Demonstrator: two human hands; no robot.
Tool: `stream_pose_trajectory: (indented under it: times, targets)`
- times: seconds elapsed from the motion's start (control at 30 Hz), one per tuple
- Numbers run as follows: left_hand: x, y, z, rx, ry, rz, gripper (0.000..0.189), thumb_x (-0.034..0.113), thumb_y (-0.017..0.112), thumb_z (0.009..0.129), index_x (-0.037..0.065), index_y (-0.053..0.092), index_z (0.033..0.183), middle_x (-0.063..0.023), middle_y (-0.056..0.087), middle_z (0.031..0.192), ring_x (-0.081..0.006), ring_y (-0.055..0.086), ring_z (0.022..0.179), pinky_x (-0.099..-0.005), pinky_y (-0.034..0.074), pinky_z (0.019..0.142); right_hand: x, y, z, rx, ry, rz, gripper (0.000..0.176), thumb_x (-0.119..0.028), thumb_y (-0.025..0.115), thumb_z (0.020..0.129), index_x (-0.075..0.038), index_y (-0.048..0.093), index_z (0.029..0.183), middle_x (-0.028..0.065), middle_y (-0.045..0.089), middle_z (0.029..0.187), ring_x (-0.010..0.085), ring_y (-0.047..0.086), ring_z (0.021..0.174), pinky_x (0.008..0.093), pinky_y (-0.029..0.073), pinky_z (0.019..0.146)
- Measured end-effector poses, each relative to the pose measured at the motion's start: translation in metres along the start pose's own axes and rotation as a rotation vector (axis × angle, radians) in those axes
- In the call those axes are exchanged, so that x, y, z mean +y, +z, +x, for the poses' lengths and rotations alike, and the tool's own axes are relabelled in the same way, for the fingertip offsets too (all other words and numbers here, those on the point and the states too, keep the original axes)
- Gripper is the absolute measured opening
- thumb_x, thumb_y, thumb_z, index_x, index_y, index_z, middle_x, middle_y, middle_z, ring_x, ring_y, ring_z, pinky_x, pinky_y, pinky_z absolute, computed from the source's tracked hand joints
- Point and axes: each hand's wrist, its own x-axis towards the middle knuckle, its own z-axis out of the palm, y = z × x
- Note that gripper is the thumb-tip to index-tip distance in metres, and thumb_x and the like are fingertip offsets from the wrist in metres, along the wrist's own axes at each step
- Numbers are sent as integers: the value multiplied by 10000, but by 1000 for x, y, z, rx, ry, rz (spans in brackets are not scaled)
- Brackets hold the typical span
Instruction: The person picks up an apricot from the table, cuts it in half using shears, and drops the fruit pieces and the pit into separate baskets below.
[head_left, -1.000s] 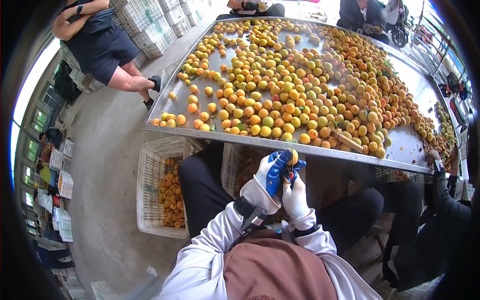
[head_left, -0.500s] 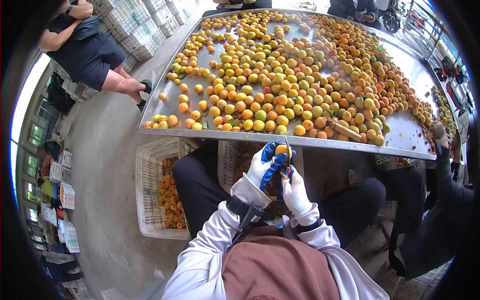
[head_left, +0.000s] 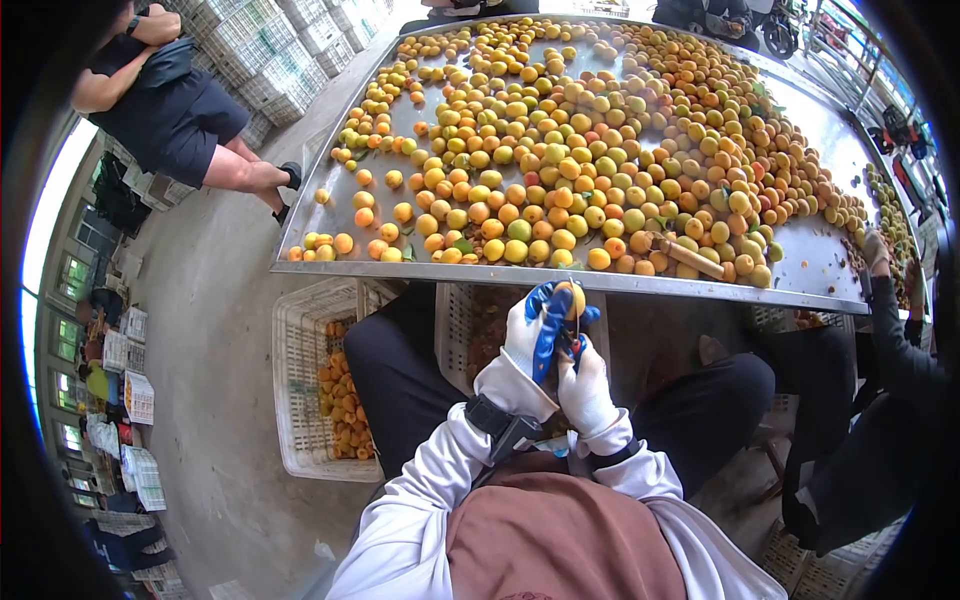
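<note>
My left hand (head_left: 532, 338), in a white glove with a blue coated palm, is wrapped round a yellow-orange apricot (head_left: 575, 299) just in front of the table edge. My right hand (head_left: 588, 388), also gloved, closes on a small knife (head_left: 577, 338). The knife's thin blade points up against the apricot; a bit of red shows near its handle, and the rest is hidden in the fingers. Both hands are close together above a white crate (head_left: 457, 335) between my knees. Many apricots (head_left: 560, 155) lie spread over the metal table (head_left: 400, 270) beyond.
A wooden stick (head_left: 690, 258) rests among the fruit near the table's front edge. To my left stands a white crate (head_left: 290, 400) with orange fruit inside. One person (head_left: 190, 110) stands at the far left; another person's sleeve (head_left: 905, 340) reaches in at the right.
My left hand has turned a little, so the apricot shows more from the side. The blade stays against it. The neighbour's arm at the right has shifted slightly.
</note>
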Motion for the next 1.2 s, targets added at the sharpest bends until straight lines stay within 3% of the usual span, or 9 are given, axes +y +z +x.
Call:
stream_pose_trajectory:
  times: [0.17,0.27,0.37,0.63,0.87,0.9,0.97,1.1,1.2]
  targets:
    - [-7,7,7,137,-166,-147,279,335,689,944,72,641,1024,-40,661,849,-180,686,789,-266,546,627,-2,1,2,31,12,10,172,-87,555,950,15,589,1084,272,662,928,474,637,905,453,509,746]
    - [-8,6,12,173,-136,51,282,333,697,939,66,633,1003,-24,645,802,-151,664,694,-252,534,575,8,4,2,43,-20,60,166,-91,539,966,20,604,1071,225,677,887,401,673,827,414,512,740]
    - [-2,6,12,176,-128,206,318,347,694,940,43,616,990,-33,630,772,-135,635,633,-255,514,544,7,3,2,-41,65,371,211,-150,496,1023,12,632,1017,28,647,822,131,581,728,305,489,685]
    - [-7,-9,17,140,-145,214,278,319,669,955,48,613,979,-50,614,791,-179,664,656,-327,550,538,2,-17,4,-368,521,963,250,-301,526,1033,-67,612,1011,-14,582,747,82,544,590,211,413,499]
    - [-11,-24,15,-71,-27,67,342,299,651,970,36,624,1186,-118,691,1020,-233,689,965,-358,595,780,-8,-24,2,-254,394,701,234,-238,532,1032,-30,638,1037,-10,621,801,81,577,659,242,459,574]
    - [-8,-23,10,-69,-71,26,324,293,646,972,34,627,1165,-123,690,1022,-248,693,946,-365,594,783,-4,-22,3,-255,393,702,234,-238,532,1032,-30,638,1037,-10,621,801,81,577,659,242,459,574]
    - [-15,-24,9,-46,-91,-18,324,297,642,975,30,629,1158,-128,689,1026,-253,692,946,-367,593,781,7,-15,3,-98,31,175,198,-172,551,1009,5,638,1022,71,673,809,191,653,709,322,499,634]
    - [-38,-17,10,41,-205,-172,378,369,602,989,8,636,1094,-131,693,956,-264,697,844,-376,586,731,8,-4,7,62,48,62,180,-121,581,967,33,639,1040,232,687,891,401,676,842,424,516,716]
    - [-41,-18,16,39,-169,-53,405,395,600,986,3,634,1086,-143,701,981,-265,698,816,-374,585,722,15,-2,10,49,69,74,188,-123,579,970,30,641,1059,223,697,903,373,690,863,405,522,729]
